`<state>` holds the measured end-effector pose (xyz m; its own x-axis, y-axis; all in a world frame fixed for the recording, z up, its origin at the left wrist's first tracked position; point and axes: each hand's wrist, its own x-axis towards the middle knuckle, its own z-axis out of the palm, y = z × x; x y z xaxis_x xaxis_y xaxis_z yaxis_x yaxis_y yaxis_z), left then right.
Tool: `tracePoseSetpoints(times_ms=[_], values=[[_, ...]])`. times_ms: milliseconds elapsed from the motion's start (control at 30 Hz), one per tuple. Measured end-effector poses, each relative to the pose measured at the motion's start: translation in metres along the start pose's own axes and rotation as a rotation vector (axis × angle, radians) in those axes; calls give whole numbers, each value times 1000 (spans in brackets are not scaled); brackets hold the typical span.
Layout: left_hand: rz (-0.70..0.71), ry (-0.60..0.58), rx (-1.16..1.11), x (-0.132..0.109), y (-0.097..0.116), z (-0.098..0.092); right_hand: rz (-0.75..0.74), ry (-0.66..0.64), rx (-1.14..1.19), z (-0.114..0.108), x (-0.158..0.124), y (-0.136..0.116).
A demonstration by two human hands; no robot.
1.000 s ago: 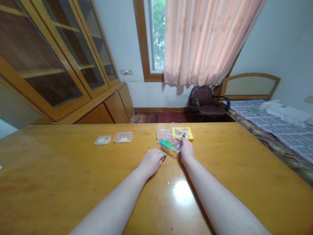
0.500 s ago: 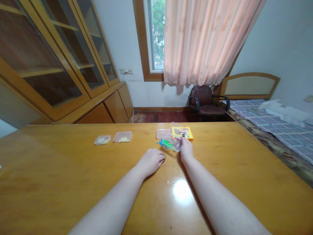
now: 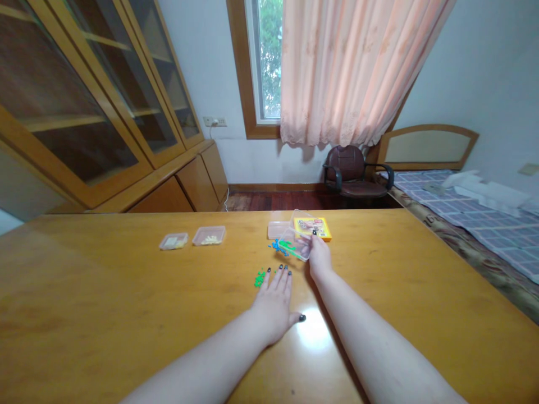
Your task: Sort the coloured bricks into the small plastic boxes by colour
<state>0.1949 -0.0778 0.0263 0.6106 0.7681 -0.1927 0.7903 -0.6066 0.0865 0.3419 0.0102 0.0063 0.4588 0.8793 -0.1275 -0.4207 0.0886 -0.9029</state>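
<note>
The left hand (image 3: pixel 275 303) lies flat on the bench (image 3: pixel 105 314), fingers stretched out, with green beads (image 3: pixel 259 278) just beside its fingertips. The right hand (image 3: pixel 320 255) is clamped on a tilted clear box (image 3: pixel 297 247), with blue beads (image 3: pixel 277 246) at its mouth.

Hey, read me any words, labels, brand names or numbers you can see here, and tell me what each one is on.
Nothing here can be read as text.
Yellow packet: it has a printed picture and some lettering, too small and blurred to read.
Clear box held tilted by the right hand: no label shows.
Small clear trays: no label shows.
</note>
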Motion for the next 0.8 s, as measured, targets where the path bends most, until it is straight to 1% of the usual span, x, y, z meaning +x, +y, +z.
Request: tracePoseSetpoints(times_ms=[100,167,233,300,367,500,600,700,800], values=[[-237,15,29,3,-9,1,10,4,11,1,0,-1],[-316,27,20,4,-13,4,8,2,10,2,0,-1],[-340,48,4,5,-13,6,0,0,5,1,1,0],[-332,80,-7,3,-14,6,-5,-1,-1,0,2,1],[-303,94,-24,-1,-18,1,-4,-3,-7,0,2,1],[-197,59,-62,-14,-36,-20,5,-7,-8,1,0,-2],[-150,107,-57,-19,-49,-31,7,1,-21,4,-3,-6],[-135,114,-34,-19,-57,-28,-1,9,-31,5,-5,-8],[-51,114,-13,-17,-67,-17,-1,2,-44,5,-5,-7]])
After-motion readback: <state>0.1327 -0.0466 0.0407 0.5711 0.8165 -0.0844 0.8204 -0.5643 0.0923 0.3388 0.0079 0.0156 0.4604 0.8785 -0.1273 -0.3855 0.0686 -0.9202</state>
